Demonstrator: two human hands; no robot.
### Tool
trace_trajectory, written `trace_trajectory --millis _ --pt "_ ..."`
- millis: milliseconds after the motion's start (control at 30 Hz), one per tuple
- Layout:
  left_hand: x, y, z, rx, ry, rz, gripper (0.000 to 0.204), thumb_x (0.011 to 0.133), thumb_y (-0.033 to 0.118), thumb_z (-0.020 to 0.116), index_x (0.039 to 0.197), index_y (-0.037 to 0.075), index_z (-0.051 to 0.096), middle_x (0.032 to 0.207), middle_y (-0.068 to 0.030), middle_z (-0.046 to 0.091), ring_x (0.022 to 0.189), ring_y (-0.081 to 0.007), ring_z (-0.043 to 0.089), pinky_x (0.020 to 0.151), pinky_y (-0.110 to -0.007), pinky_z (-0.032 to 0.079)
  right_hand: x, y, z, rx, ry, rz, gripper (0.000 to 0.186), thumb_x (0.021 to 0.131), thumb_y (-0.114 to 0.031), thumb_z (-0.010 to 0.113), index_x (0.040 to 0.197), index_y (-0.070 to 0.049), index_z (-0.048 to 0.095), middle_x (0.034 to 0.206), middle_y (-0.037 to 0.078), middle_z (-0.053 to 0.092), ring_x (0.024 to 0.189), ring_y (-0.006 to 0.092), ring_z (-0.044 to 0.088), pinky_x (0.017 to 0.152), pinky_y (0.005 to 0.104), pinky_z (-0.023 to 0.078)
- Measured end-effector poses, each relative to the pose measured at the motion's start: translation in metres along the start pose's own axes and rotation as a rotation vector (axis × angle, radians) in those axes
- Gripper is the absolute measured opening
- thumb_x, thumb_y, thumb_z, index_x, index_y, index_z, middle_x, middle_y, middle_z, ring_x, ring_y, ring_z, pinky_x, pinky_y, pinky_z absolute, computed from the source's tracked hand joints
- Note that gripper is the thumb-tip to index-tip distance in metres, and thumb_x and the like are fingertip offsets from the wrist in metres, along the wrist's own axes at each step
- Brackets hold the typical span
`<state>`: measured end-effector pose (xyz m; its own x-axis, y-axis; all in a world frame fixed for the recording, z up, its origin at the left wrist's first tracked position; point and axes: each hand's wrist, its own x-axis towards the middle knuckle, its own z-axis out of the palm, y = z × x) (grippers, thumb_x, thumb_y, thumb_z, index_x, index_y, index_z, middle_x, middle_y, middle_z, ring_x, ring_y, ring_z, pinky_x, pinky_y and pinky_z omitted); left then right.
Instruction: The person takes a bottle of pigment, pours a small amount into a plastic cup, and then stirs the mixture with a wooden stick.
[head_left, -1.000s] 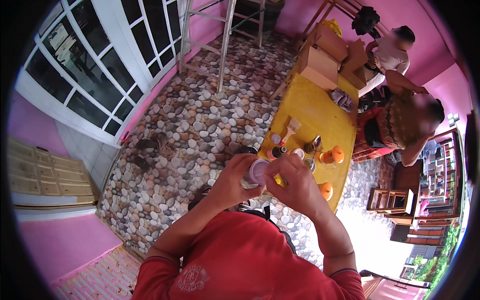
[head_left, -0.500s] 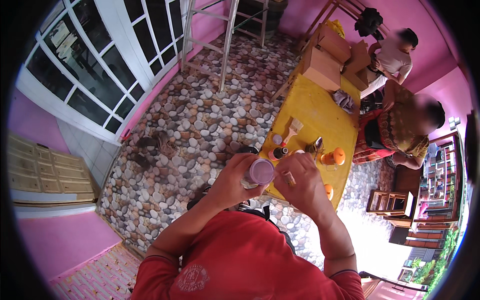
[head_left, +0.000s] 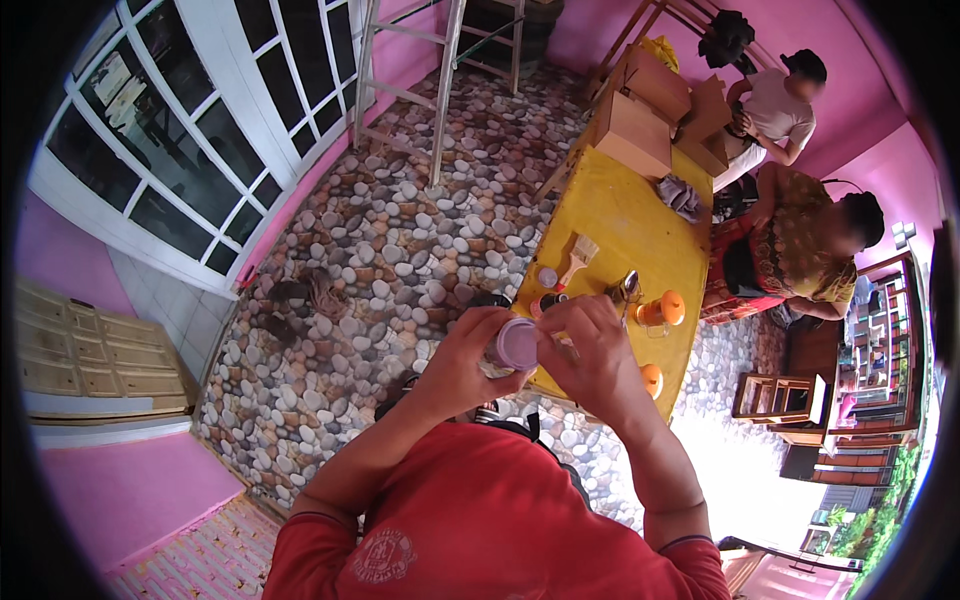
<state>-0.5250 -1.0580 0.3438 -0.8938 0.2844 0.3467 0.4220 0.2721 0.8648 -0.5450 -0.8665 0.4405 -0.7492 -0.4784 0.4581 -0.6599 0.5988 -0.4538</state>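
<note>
My left hand (head_left: 458, 362) is wrapped round a small clear jar (head_left: 517, 345), whose round top looks purple. Against the jar's right rim, my right hand (head_left: 592, 358) has its thumb and fingers pinched together. Whatever lies in that pinch is too small or hidden to name. Just beyond the hands, on the yellow table (head_left: 615, 222), are a dark bottle (head_left: 546, 302), partly covered by my right hand, a small round purple-topped container (head_left: 547, 277) and a flat paintbrush (head_left: 578, 257). A metal spoon (head_left: 628, 286) lies beside an orange-lidded glass jar (head_left: 662, 309).
Another orange-topped item (head_left: 652, 380) stands by the table's near right edge. Cardboard boxes (head_left: 632, 135) and a grey cloth (head_left: 682, 197) occupy the far end. Two people (head_left: 790, 115) are along the right side. A stepladder (head_left: 445, 105) stands on the pebble-patterned floor (head_left: 420, 240).
My right hand has shifted left and its fingertips have come onto the jar's rim. The left hand keeps its hold on the jar. The view has shifted slightly.
</note>
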Motion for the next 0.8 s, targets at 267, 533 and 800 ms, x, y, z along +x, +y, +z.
trace_trajectory --millis 267,533,800 --pt "-0.002 0.0 -0.001 0.03 0.011 0.018 0.066 0.069 0.02 0.088 0.126 0.003 0.058 0.126 -0.0162 0.057 0.117 -0.0361 0.059 0.097 -0.044 0.051 -0.007 -0.004 -0.005 -0.025 -0.042 0.032 0.022 0.075 0.003 0.076 0.089 -0.004 0.062 0.086 0.01 0.067 0.08 0.0302 0.064 0.074 0.0396 0.05" --pt "-0.007 -0.006 0.0 0.056 -0.008 0.038 0.069 0.07 0.02 0.088 0.129 0.003 0.057 0.127 -0.0169 0.057 0.118 -0.0351 0.059 0.099 -0.043 0.051 -0.015 -0.016 -0.002 0.087 -0.086 0.053 0.023 0.073 0.002 0.077 0.088 -0.005 0.062 0.084 0.008 0.065 0.079 0.029 0.063 0.075 0.0392 0.051" --pt "-0.017 -0.004 0.002 0.005 -0.048 -0.008 0.066 0.068 0.017 0.089 0.126 0.004 0.059 0.126 -0.0149 0.06 0.117 -0.0343 0.06 0.098 -0.042 0.051 -0.027 -0.014 0.016 0.031 0.035 0.017 0.025 0.072 0.003 0.077 0.089 -0.006 0.061 0.084 0.008 0.065 0.078 0.0271 0.064 0.075 0.0392 0.05"
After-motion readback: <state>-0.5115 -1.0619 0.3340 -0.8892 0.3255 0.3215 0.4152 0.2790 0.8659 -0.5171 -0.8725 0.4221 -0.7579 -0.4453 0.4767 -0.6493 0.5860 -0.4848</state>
